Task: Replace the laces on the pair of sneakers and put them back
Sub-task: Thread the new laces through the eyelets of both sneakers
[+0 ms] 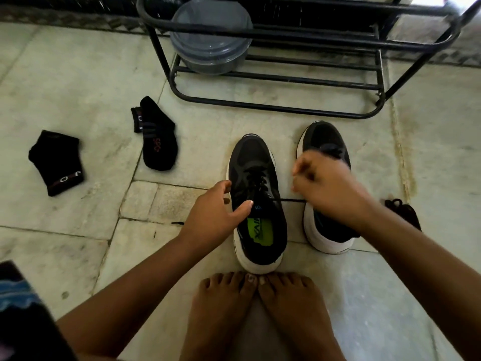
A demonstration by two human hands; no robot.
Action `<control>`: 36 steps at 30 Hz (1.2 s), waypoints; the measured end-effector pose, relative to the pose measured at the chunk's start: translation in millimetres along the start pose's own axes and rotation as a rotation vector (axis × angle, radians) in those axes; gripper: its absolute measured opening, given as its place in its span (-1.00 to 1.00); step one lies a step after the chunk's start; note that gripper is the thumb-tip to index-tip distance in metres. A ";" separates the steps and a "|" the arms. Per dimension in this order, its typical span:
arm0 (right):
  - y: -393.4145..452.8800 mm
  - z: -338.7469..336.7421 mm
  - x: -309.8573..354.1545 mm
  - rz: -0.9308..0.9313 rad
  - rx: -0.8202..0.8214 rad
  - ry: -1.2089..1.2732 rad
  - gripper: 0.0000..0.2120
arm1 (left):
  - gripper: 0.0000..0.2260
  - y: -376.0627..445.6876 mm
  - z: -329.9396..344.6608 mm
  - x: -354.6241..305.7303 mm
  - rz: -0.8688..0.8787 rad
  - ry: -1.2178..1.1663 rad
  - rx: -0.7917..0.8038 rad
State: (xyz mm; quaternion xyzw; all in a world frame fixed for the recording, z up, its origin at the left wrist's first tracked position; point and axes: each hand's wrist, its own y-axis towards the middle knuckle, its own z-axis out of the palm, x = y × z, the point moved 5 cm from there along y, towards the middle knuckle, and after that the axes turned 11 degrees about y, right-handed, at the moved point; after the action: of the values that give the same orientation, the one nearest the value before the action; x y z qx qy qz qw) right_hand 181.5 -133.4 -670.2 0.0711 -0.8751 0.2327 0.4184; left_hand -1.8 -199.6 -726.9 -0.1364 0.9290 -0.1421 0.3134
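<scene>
Two black sneakers w/ white soles stand side by side on the tiled floor point(78, 82), toes pointing away from the person. The left sneaker point(256, 204) sits just ahead of two bare feet point(257, 308), heel nearly touching the toes; green insole label shows inside. Black lace point(260, 178) is threaded thru its eyelets, and one end runs taut to the right, across the gap to the right hand point(322, 183).

Right hand hovers over the right sneaker point(325, 194), fingers curled into a loose fist, pinching that lace end; it's motion-blurred, so exact grip can't be made out. Left hand point(216, 212) is at the left sneaker's near side, fingers spread fairly wide: thumb lies on the tongue near the collar, index curves round toward the laces. Can't tell if it holds a lace end.

A small bundle of black laces point(402, 212) lies on the floor right of the right sneaker, partly behind the right forearm.

Two black socks point(104, 149) lie flat on the floor, well to the left. Beyond the shoes stands a black metal rack point(286, 105), w/ a grey lidded plastic container point(210, 35) on its low shelf.
</scene>
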 end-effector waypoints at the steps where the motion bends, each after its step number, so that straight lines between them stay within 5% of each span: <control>1: -2.8 9.4 -1.4 -0.010 0.121 -0.225 -0.92 | -0.41 -0.1 0.0 0.3 0.001 -0.011 -0.004; 3: -13.1 24.1 0.3 -0.014 0.349 -0.294 -0.87 | -0.44 -1.0 -0.2 0.1 0.007 -0.021 -0.012; 8: -47.0 21.8 27.3 -0.092 0.792 0.146 -0.83 | -0.51 -2.7 -1.0 1.9 0.027 0.008 -0.049; 14: -69.9 27.1 32.0 -0.131 1.044 0.077 -0.80 | -0.52 -5.5 4.0 -1.9 0.065 0.109 -0.047; 24: -77.5 61.2 3.0 -0.124 0.702 -0.259 -0.86 | -0.72 -23.2 -1.7 -2.7 0.062 0.314 0.108; 29: -75.1 56.0 14.2 -0.124 0.711 -0.342 -0.78 | -0.72 -29.4 -37.6 -16.3 -0.183 -0.408 0.336; 31: -73.1 54.8 13.1 -0.126 0.662 -0.368 -0.79 | -0.75 -34.5 -48.7 -24.0 -0.195 -0.517 0.419; 36: -50.3 18.4 17.3 -0.174 0.160 -0.278 -0.77 | -0.83 -51.1 -48.2 -41.0 -0.059 -0.365 0.675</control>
State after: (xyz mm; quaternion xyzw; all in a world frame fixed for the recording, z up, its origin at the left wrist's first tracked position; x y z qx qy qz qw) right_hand 173.6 -185.1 -649.5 0.2112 -0.8937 0.2524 0.3050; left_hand 8.1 -224.1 -650.0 -0.0754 0.7545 -0.4225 0.4966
